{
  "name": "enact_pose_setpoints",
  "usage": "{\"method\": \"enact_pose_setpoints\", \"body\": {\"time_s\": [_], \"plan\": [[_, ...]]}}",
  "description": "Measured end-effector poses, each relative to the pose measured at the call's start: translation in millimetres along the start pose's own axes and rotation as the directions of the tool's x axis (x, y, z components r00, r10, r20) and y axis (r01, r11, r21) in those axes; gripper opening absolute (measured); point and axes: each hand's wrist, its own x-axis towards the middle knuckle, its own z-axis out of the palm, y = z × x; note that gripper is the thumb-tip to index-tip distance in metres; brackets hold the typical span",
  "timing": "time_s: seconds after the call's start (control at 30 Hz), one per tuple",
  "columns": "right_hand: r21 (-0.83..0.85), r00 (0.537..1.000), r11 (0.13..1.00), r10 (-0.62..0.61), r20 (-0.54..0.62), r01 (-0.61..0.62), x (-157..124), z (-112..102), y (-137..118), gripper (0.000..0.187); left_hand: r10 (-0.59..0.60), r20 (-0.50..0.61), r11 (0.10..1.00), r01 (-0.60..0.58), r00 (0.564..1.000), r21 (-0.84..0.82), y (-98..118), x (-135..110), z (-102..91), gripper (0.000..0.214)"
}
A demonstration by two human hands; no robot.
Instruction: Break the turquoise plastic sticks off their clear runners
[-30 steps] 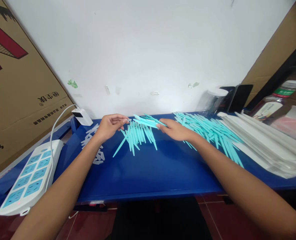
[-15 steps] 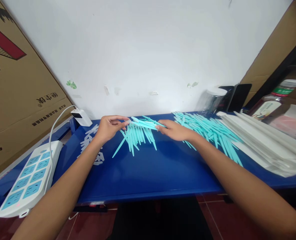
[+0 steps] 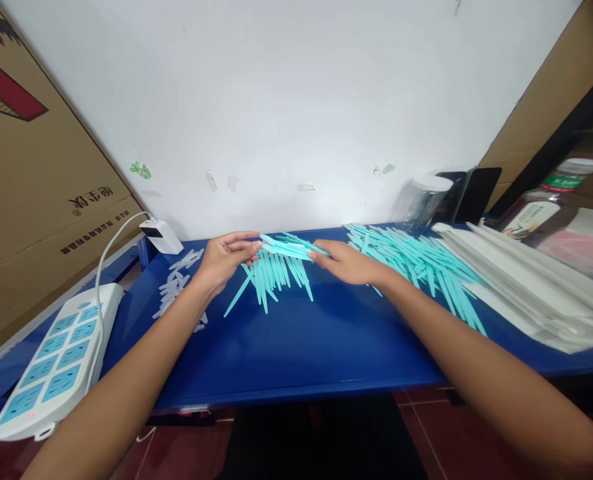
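My right hand [image 3: 345,261] grips a small bundle of turquoise plastic sticks [image 3: 287,247] by one end, holding it above the blue table [image 3: 296,347]. My left hand [image 3: 225,257] pinches the other end of that bundle with its fingertips. Below the bundle lies a loose pile of the same turquoise sticks [image 3: 272,275]. A much larger heap of turquoise sticks [image 3: 416,260] spreads out to the right of my right hand. Small clear caps [image 3: 176,288] lie scattered left of my left wrist.
A white power strip [image 3: 51,360] with a cable and a white adapter [image 3: 160,235] sit at the left. Cardboard boxes [image 3: 31,173] lean at the left. A stack of white sleeves [image 3: 531,287], a clear jar [image 3: 421,200], a phone [image 3: 475,193] and a bottle [image 3: 541,207] stand at the right.
My left hand has closed in on the free end of the stick bundle that my right hand holds; the bundle has shifted slightly left. The piles on the table lie as before.
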Motion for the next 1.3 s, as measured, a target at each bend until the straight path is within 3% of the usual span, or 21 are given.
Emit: {"method": "enact_pose_setpoints", "body": {"time_s": [0.2,0.43,0.73,1.1,1.3], "plan": [[-0.057,0.997,0.997,-0.057,-0.05,0.054,2.8,8.5,5.9,0.034,-0.174,-0.068,0.982,0.168,0.982,-0.084,-0.6,-2.2,5.5,0.054],[-0.062,0.993,0.996,-0.073,-0.096,0.067,1.4,9.9,1.8,0.033,-0.224,-0.008,0.967,0.221,0.975,-0.126,-1.0,-4.8,9.4,0.049],[0.048,0.98,0.998,-0.019,-0.197,0.029,3.0,8.8,-3.1,0.044,-0.163,0.063,0.986,0.164,0.985,-0.023,4.0,-10.8,15.6,0.045],[-0.021,0.96,0.999,-0.034,-0.279,0.029,4.9,9.8,2.1,0.046,-0.06,0.176,0.992,0.039,0.983,0.118,7.6,-11.0,7.9,0.036],[-0.114,0.939,0.993,-0.035,-0.342,-0.005,6.7,10.7,5.5,0.047,-0.058,0.199,0.99,0.03,0.978,0.141,6.4,-11.0,11.3,0.038]]}}
